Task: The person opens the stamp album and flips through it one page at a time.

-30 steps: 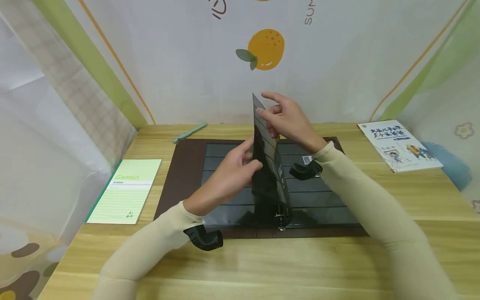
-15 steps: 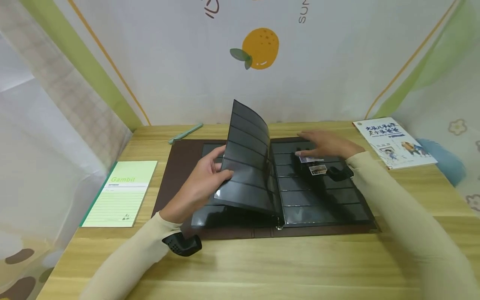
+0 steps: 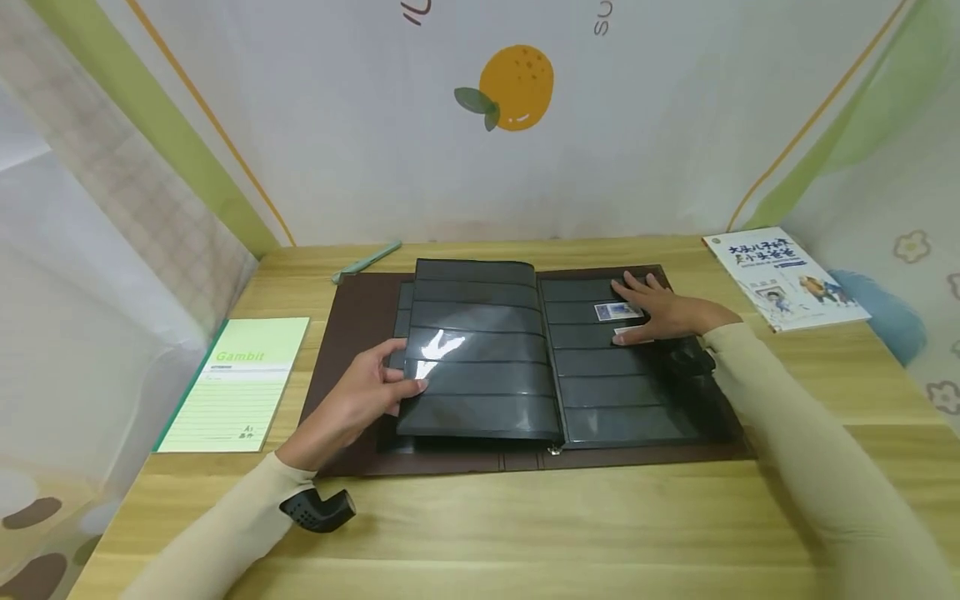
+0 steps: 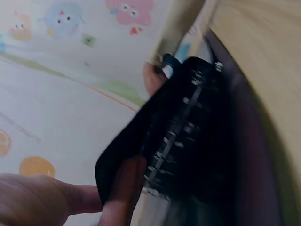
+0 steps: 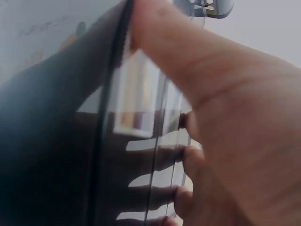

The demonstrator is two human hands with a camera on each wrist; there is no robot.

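Observation:
A stamp album with a brown cover lies spread on the table. My left hand pinches the left edge of a black pocket page, thumb on top and fingers beneath; the page bows slightly over those below. In the left wrist view the album's metal ring binding shows behind the page. My right hand rests with spread fingers on the right-hand page. Beside its fingers a stamp sits in a pocket strip; the thumb partly hides a second stamp. One stamp appears close in the right wrist view.
A green-edged notebook lies left of the album. Behind the album's left corner is a light green pen. A white picture book lies at the back right. A patterned curtain hangs behind the table.
The page, first upright between both hands, has swung left and down with my left hand. My right hand has let go of it and moved right onto the right-hand page, uncovering stamps.

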